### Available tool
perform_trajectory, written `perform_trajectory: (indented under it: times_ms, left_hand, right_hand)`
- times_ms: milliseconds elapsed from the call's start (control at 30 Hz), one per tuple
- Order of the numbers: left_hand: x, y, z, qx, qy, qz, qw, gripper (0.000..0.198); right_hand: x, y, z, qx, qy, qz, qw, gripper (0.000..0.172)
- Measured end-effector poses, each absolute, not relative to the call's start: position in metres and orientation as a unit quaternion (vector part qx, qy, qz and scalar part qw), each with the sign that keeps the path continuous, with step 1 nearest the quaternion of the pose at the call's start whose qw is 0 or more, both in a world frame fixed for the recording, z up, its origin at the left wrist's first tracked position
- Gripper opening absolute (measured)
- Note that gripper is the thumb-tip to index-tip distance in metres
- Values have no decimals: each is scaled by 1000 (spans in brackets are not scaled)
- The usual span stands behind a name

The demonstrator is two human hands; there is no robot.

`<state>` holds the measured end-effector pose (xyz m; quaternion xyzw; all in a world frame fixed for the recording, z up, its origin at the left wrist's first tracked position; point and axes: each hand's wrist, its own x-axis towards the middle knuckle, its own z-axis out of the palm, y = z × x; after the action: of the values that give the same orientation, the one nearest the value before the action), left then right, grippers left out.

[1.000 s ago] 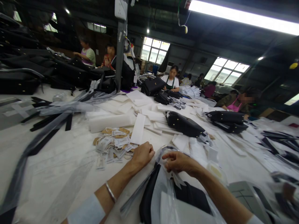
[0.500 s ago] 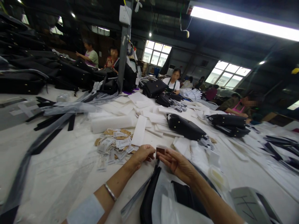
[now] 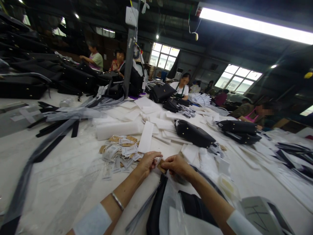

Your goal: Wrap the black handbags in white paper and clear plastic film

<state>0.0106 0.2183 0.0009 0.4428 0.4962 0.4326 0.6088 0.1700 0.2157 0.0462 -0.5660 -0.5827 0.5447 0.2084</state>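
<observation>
Between my two hands, just above the front end of a black bag (image 3: 156,209), is a small brown hang tag (image 3: 161,165). My right hand (image 3: 179,166) is closed on its right side, thumb and fingers pinching it. My left hand (image 3: 148,162) is closed at the tag's upper left edge, where something whitish shows; its fingertips are partly hidden. Translucent wrapping and a white foam sheet (image 3: 188,222) cover part of the bag below. To the left of my left hand lies a heap of brown and white tags with strings (image 3: 121,150).
White foam sheets (image 3: 117,130) are strewn across the table's middle. Farther right lie black handbags (image 3: 194,133). A grey device (image 3: 259,212) stands at the lower right, beside a plastic tub (image 3: 227,185). Wrapped black straps (image 3: 52,145) stretch along the left. Several people sit around the table.
The tag has turned from a dark brown upright face to a tilted light brown one. My right hand's spread fingers have closed into a pinch; my left hand stays close beside it.
</observation>
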Motion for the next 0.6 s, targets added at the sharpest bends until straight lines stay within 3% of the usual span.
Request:
perform_trajectory:
  times_ms: [233,433,600]
  left_hand:
    - [7,199,36,595,491,412,485,11]
    - [-6,199,33,631,511,323,487,43]
    - [-13,206,33,660,506,274,484,17]
  right_hand:
    - [161,218,42,-593,-580,509,232,27]
    - [165,209,34,-591,-568,509,263,31]
    - [169,206,45,-562,-605,507,248,39]
